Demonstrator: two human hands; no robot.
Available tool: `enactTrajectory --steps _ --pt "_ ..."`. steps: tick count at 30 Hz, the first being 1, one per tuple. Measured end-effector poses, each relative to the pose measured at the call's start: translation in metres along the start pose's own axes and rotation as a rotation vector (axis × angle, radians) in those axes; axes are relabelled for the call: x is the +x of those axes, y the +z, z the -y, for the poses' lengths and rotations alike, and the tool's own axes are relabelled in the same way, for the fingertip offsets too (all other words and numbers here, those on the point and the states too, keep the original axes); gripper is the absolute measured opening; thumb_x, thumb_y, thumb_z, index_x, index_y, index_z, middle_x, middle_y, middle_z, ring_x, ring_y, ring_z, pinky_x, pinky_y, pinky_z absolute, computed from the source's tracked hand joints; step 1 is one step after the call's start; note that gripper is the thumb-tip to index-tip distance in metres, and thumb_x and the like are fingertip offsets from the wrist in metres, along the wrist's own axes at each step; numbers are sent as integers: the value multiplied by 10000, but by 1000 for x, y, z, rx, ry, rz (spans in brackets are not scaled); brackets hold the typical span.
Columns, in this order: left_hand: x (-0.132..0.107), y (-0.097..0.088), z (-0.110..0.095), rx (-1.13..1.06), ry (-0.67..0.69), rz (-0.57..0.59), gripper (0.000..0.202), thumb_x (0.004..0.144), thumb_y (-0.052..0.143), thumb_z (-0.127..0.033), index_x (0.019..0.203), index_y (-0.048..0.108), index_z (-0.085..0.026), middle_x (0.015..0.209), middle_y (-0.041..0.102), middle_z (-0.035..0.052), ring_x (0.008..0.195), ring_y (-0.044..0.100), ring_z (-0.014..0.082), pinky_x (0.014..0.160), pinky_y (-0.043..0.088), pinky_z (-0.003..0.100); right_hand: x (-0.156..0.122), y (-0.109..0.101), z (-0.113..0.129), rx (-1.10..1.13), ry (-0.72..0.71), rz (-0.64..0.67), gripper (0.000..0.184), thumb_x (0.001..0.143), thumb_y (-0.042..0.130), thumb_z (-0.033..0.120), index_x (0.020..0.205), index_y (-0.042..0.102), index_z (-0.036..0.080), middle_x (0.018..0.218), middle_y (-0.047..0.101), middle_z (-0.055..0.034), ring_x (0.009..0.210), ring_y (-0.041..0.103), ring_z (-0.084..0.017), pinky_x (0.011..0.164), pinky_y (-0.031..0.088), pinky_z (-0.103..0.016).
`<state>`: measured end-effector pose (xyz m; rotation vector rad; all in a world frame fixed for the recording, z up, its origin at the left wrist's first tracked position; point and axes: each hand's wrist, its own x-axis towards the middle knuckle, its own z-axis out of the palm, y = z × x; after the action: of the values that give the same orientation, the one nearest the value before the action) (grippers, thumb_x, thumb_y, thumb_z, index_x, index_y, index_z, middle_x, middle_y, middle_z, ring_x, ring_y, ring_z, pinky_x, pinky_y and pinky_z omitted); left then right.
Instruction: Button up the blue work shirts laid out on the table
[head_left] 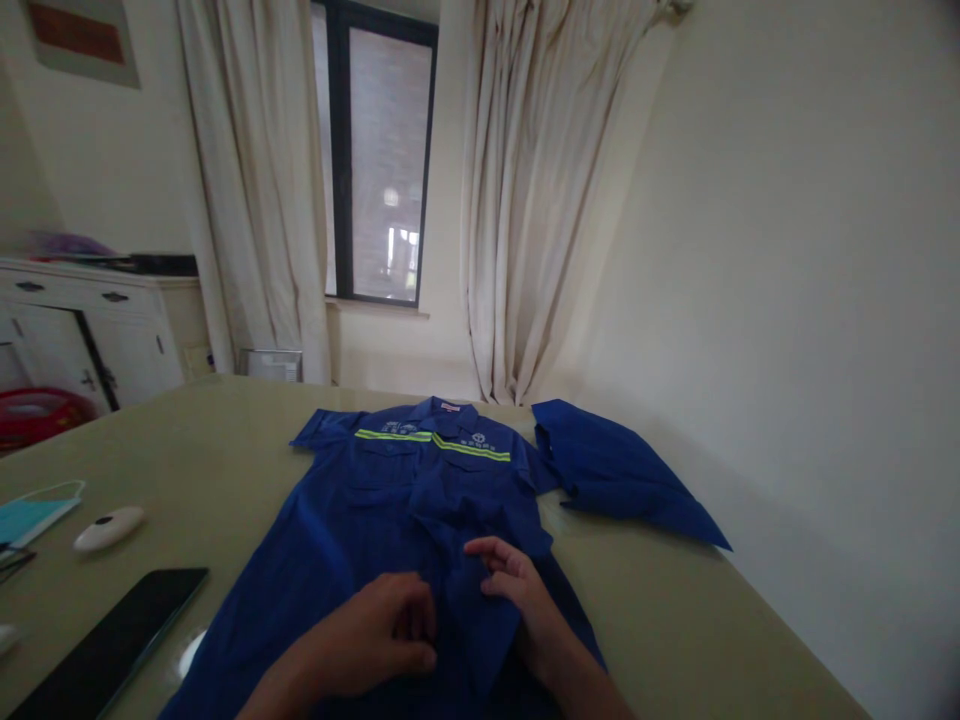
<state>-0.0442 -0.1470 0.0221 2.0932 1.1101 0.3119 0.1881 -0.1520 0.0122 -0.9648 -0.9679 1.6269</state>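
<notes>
A blue short-sleeved work shirt (390,490) with a yellow reflective stripe lies front up on the pale green table (225,440), collar away from me. My left hand (386,630) rests on its lower front with fingers curled, pinching the fabric near the placket. Just to the right of it, my right hand (506,580) has its fingers bent around a raised fold of the same front edge. A second blue garment (615,470), folded, lies beside the shirt's right sleeve.
A black phone (112,640), a white oval device (109,528) and a blue face mask (34,515) lie on the table's left part. A white cabinet (90,330) stands at the left, curtains and a window behind, a wall close on the right.
</notes>
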Motion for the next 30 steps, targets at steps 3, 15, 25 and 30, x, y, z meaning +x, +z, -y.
enactTrajectory --steps 3,15,25,30 --pt "-6 2 -5 31 -14 92 399 594 789 -247 984 705 -248 1021 681 -12 921 631 207 753 479 269 0 -4 2 23 -7 40 531 620 782 225 1146 706 233 909 729 -8 748 673 -184 729 493 -305" --pt "-9 -3 -33 85 139 -130 165 855 559 -164 925 674 -259 939 697 -22 908 616 173 832 432 269 5 0 -13 -41 -165 -190 508 620 933 378 1018 676 195 812 702 -5 731 658 -174 691 507 -291" --pt "2 19 -36 231 244 -88 313 973 425 -105 931 673 -290 978 683 -18 904 639 174 772 422 266 2 12 -24 -185 -327 -371 422 683 876 477 914 654 202 854 690 -35 818 665 -217 758 538 -327" --pt "6 26 -41 154 227 -136 185 992 543 -222 1094 679 -296 1053 707 2 969 650 195 843 465 269 4 10 -24 -202 -335 -406 431 672 871 514 873 662 195 817 687 -30 795 659 -215 733 532 -313"
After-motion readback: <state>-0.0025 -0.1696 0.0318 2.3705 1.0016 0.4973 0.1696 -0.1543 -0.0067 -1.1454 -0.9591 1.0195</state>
